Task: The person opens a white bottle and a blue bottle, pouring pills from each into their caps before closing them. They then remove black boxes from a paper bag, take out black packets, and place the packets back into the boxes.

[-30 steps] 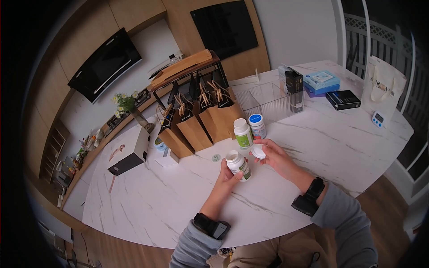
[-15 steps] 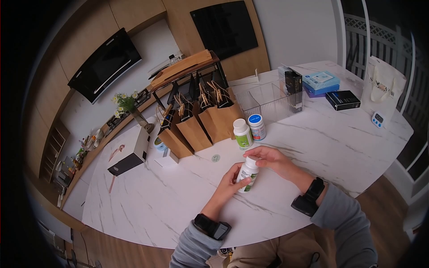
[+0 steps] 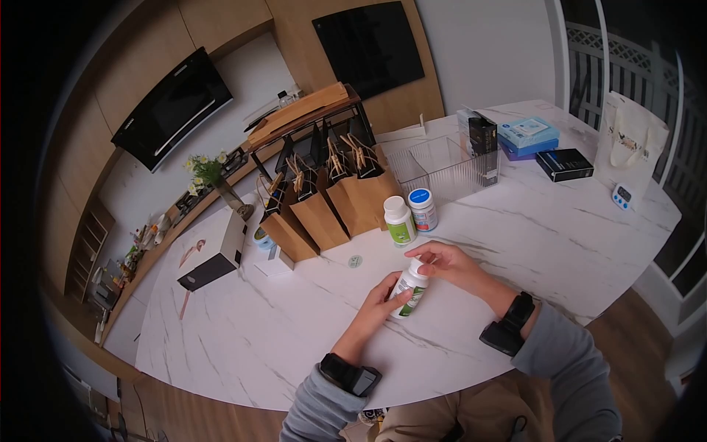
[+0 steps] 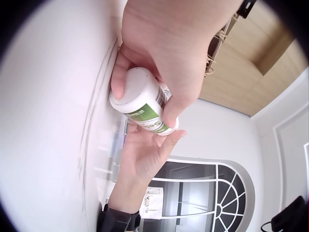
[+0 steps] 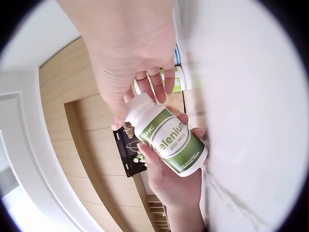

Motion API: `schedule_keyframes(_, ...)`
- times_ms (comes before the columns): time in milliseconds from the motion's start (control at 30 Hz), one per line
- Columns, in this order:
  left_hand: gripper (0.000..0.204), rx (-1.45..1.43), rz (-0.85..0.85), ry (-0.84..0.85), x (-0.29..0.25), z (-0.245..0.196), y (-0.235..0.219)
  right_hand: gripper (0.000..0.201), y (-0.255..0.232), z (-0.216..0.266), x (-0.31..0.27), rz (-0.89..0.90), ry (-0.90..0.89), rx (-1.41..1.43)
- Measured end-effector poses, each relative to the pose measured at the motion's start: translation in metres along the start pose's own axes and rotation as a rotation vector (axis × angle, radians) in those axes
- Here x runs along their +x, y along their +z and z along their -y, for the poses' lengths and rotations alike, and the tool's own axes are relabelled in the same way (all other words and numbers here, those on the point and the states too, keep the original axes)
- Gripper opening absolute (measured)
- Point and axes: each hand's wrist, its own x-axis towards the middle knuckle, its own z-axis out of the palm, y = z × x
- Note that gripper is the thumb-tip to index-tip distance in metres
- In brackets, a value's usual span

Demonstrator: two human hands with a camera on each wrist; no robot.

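A white supplement bottle (image 3: 409, 291) with a green label is held tilted just above the marble table (image 3: 545, 236). My left hand (image 3: 379, 300) grips its body from below; the bottle (image 4: 142, 104) shows base-first in the left wrist view under that hand (image 4: 164, 58). My right hand (image 3: 442, 264) has its fingers curled over the white cap (image 3: 417, 267). In the right wrist view the bottle (image 5: 166, 137) reads "Selenium 200 mcg", with the right hand (image 5: 140, 77) on its cap end.
Two more bottles (image 3: 400, 219) (image 3: 423, 208) stand just beyond the hands. Behind them are a row of brown paper bags (image 3: 324, 199) and a clear plastic bin (image 3: 442, 166). Boxes (image 3: 528, 136), a timer (image 3: 622, 197) and a tote bag (image 3: 633, 144) lie far right.
One second ago the bottle was open and my right hand held the cap apart from it. The cap now sits on the bottle under my right fingers, and the bottle has tilted.
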Motion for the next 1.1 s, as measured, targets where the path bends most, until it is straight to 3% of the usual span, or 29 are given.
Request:
schedule_keyframes(67,0.040,0.014,-0.001,-0.010,-0.001,-0.003,0.002,0.027,0.000,-0.001,-0.001,-0.038,-0.001,-0.149)
schedule_keyframes(167,0.040,0.017,0.003,-0.010,0.000,-0.001,0.001,0.026,0.004,0.002,-0.001,-0.079,-0.079,-0.104)
schedule_keyframes(300,0.040,0.027,-0.005,-0.008,-0.001,-0.002,0.001,0.026,0.007,0.009,-0.003,-0.084,-0.018,-0.066)
schedule_keyframes(400,0.040,0.011,-0.032,-0.008,-0.001,-0.001,0.001,0.028,0.009,0.005,-0.002,-0.093,-0.134,-0.192)
schedule_keyframes(500,0.039,0.022,-0.059,-0.020,-0.001,-0.001,0.002,0.029,0.008,0.010,-0.004,-0.028,0.013,-0.246)
schedule_keyframes(1100,0.044,-0.056,-0.160,-0.103,0.000,0.008,-0.004,0.039,0.003,0.001,0.000,0.141,-0.006,0.027)
